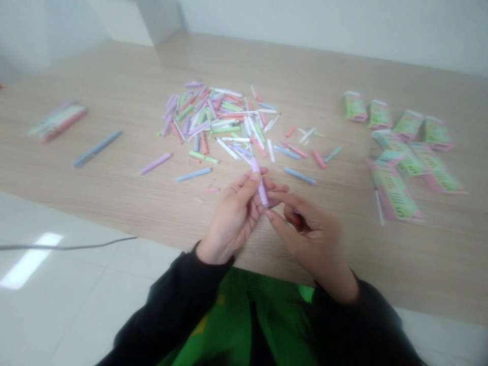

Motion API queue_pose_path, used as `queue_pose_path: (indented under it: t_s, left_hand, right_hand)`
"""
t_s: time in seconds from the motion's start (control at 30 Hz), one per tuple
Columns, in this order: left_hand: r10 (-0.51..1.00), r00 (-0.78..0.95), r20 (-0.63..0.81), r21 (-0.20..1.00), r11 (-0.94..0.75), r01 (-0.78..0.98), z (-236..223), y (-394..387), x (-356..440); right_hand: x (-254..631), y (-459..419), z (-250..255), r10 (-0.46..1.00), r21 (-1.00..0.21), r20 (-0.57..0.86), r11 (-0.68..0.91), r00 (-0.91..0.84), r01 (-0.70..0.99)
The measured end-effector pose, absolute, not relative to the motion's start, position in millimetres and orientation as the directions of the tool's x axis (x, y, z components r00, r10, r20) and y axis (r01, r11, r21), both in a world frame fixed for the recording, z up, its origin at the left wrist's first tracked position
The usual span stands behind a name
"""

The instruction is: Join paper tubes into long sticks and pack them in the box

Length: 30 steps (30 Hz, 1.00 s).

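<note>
A light purple pen [262,190] lies slantwise across the fingers of my left hand [238,208], with the thumb pressed on its upper part. At the pen's lower end, the thumb and index finger of my right hand [308,223] close around the tip. The other right fingers are curled, and a small purple bit [296,210] shows among them, too blurred to name. Just beyond my hands spreads a pile of loose pen parts [224,114] in purple, green, red, blue and white, with thin white refills mixed in.
Several pink and green printed packets [398,195] stand and lie at the right, with a white stick [379,207] beside them. Single blue pens [97,149] and a bundle of pens [61,122] lie at the left. A white box [129,20] stands at the back; a black cable [76,247] crosses below the table edge.
</note>
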<state>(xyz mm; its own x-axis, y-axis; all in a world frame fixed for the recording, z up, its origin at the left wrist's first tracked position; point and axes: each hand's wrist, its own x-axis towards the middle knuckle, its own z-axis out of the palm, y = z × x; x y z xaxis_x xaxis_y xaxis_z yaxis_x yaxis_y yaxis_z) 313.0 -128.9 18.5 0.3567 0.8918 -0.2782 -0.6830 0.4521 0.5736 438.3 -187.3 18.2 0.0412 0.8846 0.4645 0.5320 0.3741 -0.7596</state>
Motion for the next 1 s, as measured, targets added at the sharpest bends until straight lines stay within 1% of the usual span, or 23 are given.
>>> queue_pose_path:
  t_s: [0.17,0.3,0.4,0.53,0.67,0.77,0.9,1.0]
  left_hand:
    - [0.896,0.386,-0.219,0.602,0.435,-0.669,16.6,-131.6,313.0]
    - [0.893,0.400,-0.205,0.604,0.437,-0.666,13.3,-132.7,312.6]
    - [0.885,0.406,-0.228,0.612,0.454,-0.647,11.3,-132.4,314.2]
    - [0.880,0.365,-0.302,0.628,0.472,-0.618,10.7,-132.1,321.5]
    - [0.891,0.309,-0.333,0.656,0.454,-0.603,10.2,-132.7,331.2]
    - [0.885,0.313,-0.345,0.662,0.466,-0.587,8.8,-134.0,336.5]
    - [0.895,0.294,-0.335,0.670,0.446,-0.593,6.1,-136.4,341.1]
    - [0.899,0.268,-0.346,0.679,0.437,-0.590,3.4,-137.2,344.1]
  right_hand:
    - [441.2,-191.5,14.6,0.907,-0.788,0.420,0.342,0.041,0.512]
    - [444.5,-193.1,15.0,0.912,-0.769,0.411,0.351,-0.007,0.534]
    - [445.3,-192.7,12.1,0.912,-0.753,0.408,0.357,-0.034,0.553]
    - [445.7,-192.9,1.3,0.924,-0.748,0.382,0.321,-0.018,0.581]
    - [449.2,-193.5,-6.7,0.935,-0.774,0.354,0.290,0.005,0.563]
    - [451.4,-194.1,-9.1,0.944,-0.790,0.329,0.295,-0.034,0.537]
    - [450.2,-195.3,-14.4,0.923,-0.761,0.380,0.349,-0.061,0.547]
    - [449.0,-195.6,-19.0,0.919,-0.745,0.392,0.350,-0.052,0.568]
